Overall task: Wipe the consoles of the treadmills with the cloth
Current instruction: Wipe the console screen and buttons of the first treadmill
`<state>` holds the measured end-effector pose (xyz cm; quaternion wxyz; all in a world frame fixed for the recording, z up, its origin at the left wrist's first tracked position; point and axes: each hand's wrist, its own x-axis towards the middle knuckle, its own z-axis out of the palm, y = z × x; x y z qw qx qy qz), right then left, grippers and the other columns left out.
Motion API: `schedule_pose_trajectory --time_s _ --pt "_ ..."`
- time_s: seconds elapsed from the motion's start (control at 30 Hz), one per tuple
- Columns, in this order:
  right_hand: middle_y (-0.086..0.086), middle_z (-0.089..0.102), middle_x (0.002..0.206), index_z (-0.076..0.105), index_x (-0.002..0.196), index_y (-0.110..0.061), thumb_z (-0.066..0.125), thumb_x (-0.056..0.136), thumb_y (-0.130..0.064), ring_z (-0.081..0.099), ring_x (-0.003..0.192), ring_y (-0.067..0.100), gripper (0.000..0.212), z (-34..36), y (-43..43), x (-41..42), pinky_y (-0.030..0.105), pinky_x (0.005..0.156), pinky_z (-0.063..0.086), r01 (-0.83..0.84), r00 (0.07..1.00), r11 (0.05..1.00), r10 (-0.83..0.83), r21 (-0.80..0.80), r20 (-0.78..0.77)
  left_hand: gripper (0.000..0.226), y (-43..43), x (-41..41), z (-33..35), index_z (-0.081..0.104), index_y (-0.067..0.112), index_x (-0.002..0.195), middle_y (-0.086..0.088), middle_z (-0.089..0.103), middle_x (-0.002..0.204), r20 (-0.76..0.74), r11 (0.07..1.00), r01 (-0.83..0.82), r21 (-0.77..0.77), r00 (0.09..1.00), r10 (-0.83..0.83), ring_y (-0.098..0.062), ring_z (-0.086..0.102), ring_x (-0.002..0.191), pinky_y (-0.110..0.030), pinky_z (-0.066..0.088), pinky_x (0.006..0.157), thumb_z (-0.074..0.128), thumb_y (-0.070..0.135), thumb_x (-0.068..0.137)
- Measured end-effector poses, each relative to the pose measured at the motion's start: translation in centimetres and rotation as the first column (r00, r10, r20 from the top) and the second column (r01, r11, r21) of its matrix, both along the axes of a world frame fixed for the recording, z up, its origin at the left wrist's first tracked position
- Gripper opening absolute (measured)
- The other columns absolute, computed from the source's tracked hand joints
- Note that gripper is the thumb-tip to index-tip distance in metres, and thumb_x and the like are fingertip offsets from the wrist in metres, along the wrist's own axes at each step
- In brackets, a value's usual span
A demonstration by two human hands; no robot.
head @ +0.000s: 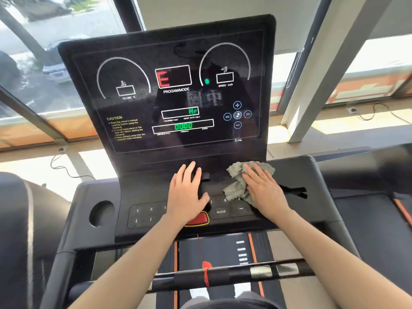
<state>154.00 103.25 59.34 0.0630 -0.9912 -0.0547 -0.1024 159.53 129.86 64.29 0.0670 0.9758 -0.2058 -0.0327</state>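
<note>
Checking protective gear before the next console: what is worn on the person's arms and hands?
Nothing that shows. The left forearm and right forearm are bare up to the frame's edge, no sleeves in view. The left hand and right hand wear no gloves, and no watch, bracelet or ring is visible.

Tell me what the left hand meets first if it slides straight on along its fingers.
Probably the bottom edge of the upright display panel: the left hand lies flat on the console, fingers aimed at it, nothing visible between. Depth is unclear.
</note>
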Motion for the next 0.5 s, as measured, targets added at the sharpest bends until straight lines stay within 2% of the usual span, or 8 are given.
schedule_pose_trajectory --time_s 0.1,0.17,0.23,0.33,0.43,0.5 --pt "0.006 0.038 0.157 0.050 0.144 -0.008 0.059 0.097 -0.017 0.035 0.146 0.033 0.048 -0.2 -1.8 -1.5 0.048 0.116 0.036 0.176 0.984 0.976 -0.170 0.130 -0.057 0.078 -0.5 -0.5 -0.6 0.040 0.016 0.153 -0.007 0.023 0.166 -0.003 0.999 -0.016 0.044 1.000 0.016 -0.033 0.023 0.152 -0.051 0.027 0.120 0.052 0.050 0.083" --pt "0.007 0.033 0.160 0.047 0.146 -0.008 0.048 0.101 -0.022 0.026 0.149 0.035 0.047 0.0 -1.2 -1.5 0.050 0.119 0.030 0.189 0.981 0.962 -0.178 0.195 -0.076 0.077 -0.9 -0.6 -0.6 0.043 0.015 0.151 -0.008 0.025 0.166 0.006 0.999 -0.031 0.041 1.000 0.031 -0.034 0.024 0.151 -0.051 0.028 0.120 0.050 0.048 0.082" --pt "0.003 0.029 0.162 0.047 0.147 -0.011 0.043 0.101 -0.031 0.017 0.152 0.034 0.050 0.2 0.4 -0.9 0.052 0.121 0.022 0.109 0.993 0.970 -0.096 0.216 -0.070 0.075 -1.1 -0.8 -0.5 0.045 0.015 0.149 -0.008 0.027 0.165 0.007 0.999 -0.039 0.038 0.999 0.038 -0.034 0.025 0.151 -0.052 0.029 0.120 0.047 0.047 0.082" --pt "-0.003 0.027 0.163 0.047 0.147 -0.020 0.054 0.099 -0.032 0.012 0.153 0.029 0.051 0.6 3.4 0.6 0.051 0.120 0.018 -0.100 0.990 0.980 0.115 0.170 -0.082 0.073 -1.0 -0.9 -0.4 0.046 0.017 0.150 -0.007 0.025 0.166 0.001 0.999 -0.033 0.035 0.999 0.033 -0.033 0.022 0.152 -0.052 0.027 0.121 0.035 0.047 0.084" --pt "-0.003 0.040 0.157 0.054 0.142 -0.021 0.059 0.096 -0.020 0.022 0.151 0.027 0.047 0.5 5.0 1.9 0.052 0.121 0.024 -0.306 0.946 0.947 0.314 0.092 -0.080 0.071 -0.9 -0.9 -0.3 0.045 0.018 0.151 -0.006 0.024 0.167 -0.007 1.000 -0.026 0.012 1.000 0.026 -0.030 0.020 0.153 -0.051 0.025 0.122 0.027 0.044 0.087" --pt "-0.004 0.045 0.154 0.058 0.139 -0.020 0.060 0.095 -0.020 0.026 0.150 0.024 0.044 0.8 3.9 2.1 0.049 0.118 0.031 -0.344 0.934 0.936 0.349 0.081 -0.071 0.068 -0.7 -0.8 -0.2 0.046 0.019 0.150 -0.005 0.024 0.166 0.006 1.000 -0.014 0.003 1.000 0.014 -0.029 0.021 0.153 -0.051 0.025 0.122 0.029 0.041 0.088"
